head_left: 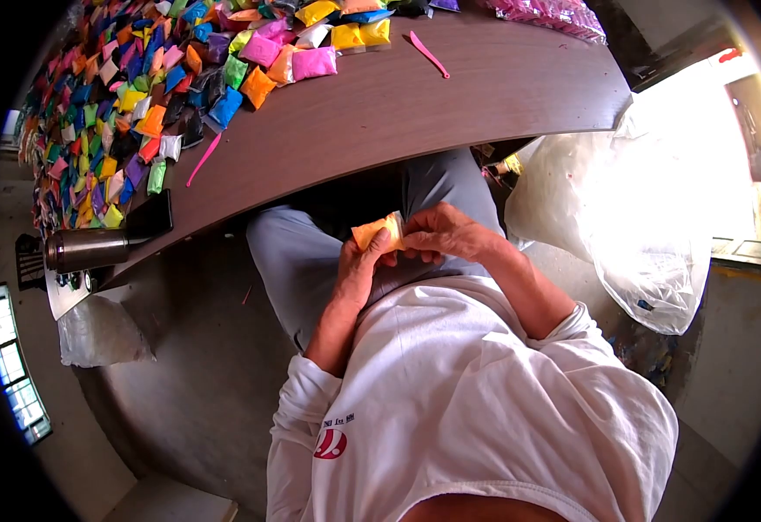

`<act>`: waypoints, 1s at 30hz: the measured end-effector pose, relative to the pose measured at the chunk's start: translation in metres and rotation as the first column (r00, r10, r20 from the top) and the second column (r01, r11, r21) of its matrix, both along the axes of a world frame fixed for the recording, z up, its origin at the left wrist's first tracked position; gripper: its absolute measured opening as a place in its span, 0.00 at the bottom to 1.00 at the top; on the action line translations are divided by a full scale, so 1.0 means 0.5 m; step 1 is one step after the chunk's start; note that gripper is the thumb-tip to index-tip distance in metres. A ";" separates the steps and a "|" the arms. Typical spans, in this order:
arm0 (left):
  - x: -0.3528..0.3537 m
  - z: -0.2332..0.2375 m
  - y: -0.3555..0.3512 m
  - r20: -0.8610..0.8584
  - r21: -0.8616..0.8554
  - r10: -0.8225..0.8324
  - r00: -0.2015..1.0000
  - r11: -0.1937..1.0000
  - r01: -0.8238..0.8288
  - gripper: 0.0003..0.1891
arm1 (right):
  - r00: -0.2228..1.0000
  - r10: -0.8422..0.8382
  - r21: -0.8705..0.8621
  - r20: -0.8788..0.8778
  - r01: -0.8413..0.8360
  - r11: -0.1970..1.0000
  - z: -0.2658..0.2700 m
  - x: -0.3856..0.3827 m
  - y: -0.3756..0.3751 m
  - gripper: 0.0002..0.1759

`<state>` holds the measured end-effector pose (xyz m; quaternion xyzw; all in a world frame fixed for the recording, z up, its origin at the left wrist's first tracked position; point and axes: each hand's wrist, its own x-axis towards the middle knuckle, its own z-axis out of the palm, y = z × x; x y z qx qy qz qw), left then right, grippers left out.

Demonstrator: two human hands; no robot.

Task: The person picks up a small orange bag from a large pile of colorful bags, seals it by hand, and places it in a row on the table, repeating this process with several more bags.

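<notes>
Over my lap, my left hand point(358, 264) grips a small clear packet point(375, 231) filled with light orange material, its thumb laid across the front. My right hand point(446, 233) is closed at the packet's right end, fingers pinched by the transparent edge. The fingertips of both hands are partly hidden, and I cannot make out whether the packet's end is sealed. Beyond my knees is a brown table point(398, 104), its curved edge nearest me.
A large heap of colourful packets point(150, 104) covers the table's left side. Two pink plastic tools point(429, 54) lie apart on the tabletop. A metal flask point(89, 250) lies near the left edge. Translucent plastic bags point(563, 187) stand at the right, beside bright light.
</notes>
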<state>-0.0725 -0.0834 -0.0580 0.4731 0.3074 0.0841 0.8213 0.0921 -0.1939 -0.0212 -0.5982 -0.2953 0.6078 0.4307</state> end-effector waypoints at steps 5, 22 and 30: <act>0.004 0.007 -0.002 -0.010 0.008 0.030 1.000 1.000 -0.030 0.17 | 0.999 0.005 -0.016 0.035 -0.005 1.000 0.008 0.001 0.009 0.11; 0.007 0.030 -0.003 0.111 0.091 -0.055 0.992 0.995 0.045 0.21 | 0.974 -0.029 0.185 -0.223 0.072 0.980 -0.027 -0.012 -0.009 0.10; 0.014 0.044 0.006 0.211 -0.132 -0.062 0.976 0.987 0.091 0.23 | 0.860 -0.003 0.270 -0.510 0.163 0.949 -0.003 -0.020 -0.008 0.10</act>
